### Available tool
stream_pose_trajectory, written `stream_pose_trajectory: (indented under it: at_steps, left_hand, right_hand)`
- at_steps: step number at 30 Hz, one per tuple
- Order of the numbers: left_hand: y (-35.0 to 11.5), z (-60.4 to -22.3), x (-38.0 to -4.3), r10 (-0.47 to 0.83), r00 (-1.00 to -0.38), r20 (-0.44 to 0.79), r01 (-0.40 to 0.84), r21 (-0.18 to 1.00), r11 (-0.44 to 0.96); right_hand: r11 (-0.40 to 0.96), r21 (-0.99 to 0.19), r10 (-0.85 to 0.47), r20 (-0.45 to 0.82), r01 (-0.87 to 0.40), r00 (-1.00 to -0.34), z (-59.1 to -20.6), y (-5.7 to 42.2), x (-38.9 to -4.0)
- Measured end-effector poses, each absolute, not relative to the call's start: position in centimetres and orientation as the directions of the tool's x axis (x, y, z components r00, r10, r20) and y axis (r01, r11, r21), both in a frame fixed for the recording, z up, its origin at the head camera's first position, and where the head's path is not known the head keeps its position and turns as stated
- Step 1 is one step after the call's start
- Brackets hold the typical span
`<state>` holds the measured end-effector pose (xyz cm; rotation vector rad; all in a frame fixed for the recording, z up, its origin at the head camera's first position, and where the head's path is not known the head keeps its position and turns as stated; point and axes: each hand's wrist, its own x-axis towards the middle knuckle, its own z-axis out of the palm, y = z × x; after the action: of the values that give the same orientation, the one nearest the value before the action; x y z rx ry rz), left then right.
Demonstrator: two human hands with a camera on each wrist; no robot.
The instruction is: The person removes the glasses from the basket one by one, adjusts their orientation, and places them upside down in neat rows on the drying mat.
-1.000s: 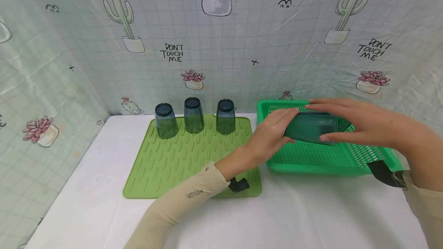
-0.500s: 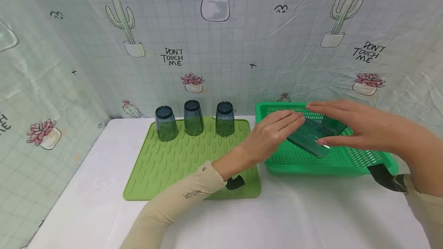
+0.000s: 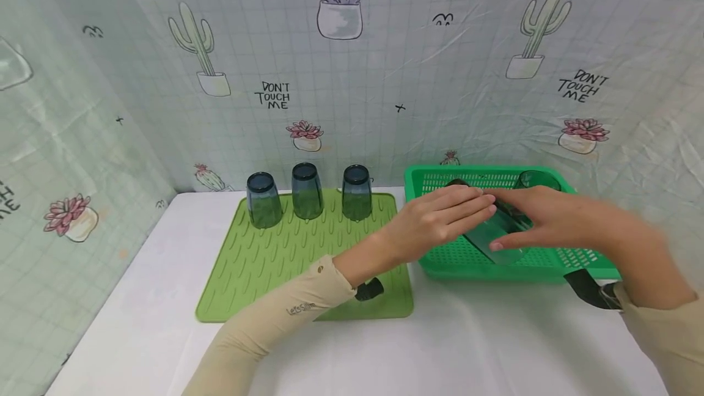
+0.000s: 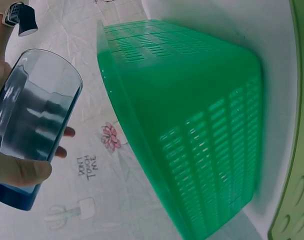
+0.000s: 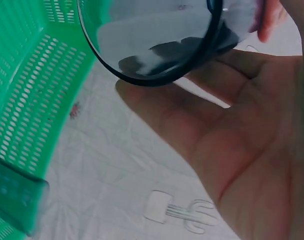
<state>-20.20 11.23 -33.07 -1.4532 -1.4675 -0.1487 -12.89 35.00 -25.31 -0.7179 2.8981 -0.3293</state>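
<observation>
A blue-tinted drinking glass is tilted over the green basket, its dark base up and left, its mouth down and right. My left hand grips it near the base; in the left wrist view the thumb lies along the side and fingertips show beyond. My right hand holds the mouth end, thumb at the near side, fingers on the far side. The right wrist view shows the glass's round rim by that hand. Another glass is in the basket, its rim showing behind my right hand.
Three upside-down glasses, a left one, a middle one and a right one, stand along the back of a green drying mat. A printed cloth hangs behind the white table.
The glass has swung from nearly level to a steep tilt, its mouth end dropping. My right hand has moved left and down, close to the left hand, uncovering the other glass's rim.
</observation>
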Motion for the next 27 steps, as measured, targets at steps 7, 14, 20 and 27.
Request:
stream_pose_trajectory:
  at_steps: [7, 14, 20, 27]
  left_hand:
    - [10.9, -33.2, -20.1, 0.699, 0.227, 0.678, 0.802, -0.538, 0.261]
    - [10.5, -32.8, -20.6, 0.734, 0.175, 0.656, 0.833, -0.496, 0.244]
    - [10.1, -32.4, -20.6, 0.748, 0.080, 0.659, 0.865, -0.419, 0.277]
    - [9.4, -32.2, -20.0, 0.717, -0.192, 0.670, 0.980, 0.162, 0.111]
  right_hand:
    - [0.816, -0.292, -0.512, 0.035, -0.498, -0.858, -26.7, 34.6, -13.4]
    - [0.825, -0.343, -0.422, 0.157, -0.450, -0.893, -27.7, 34.3, -13.2]
    - [0.848, -0.346, -0.335, 0.235, -0.401, -0.912, -27.8, 34.0, -12.5]
    - [0.848, -0.345, -0.304, 0.304, -0.402, -0.903, -27.7, 33.8, -12.1]
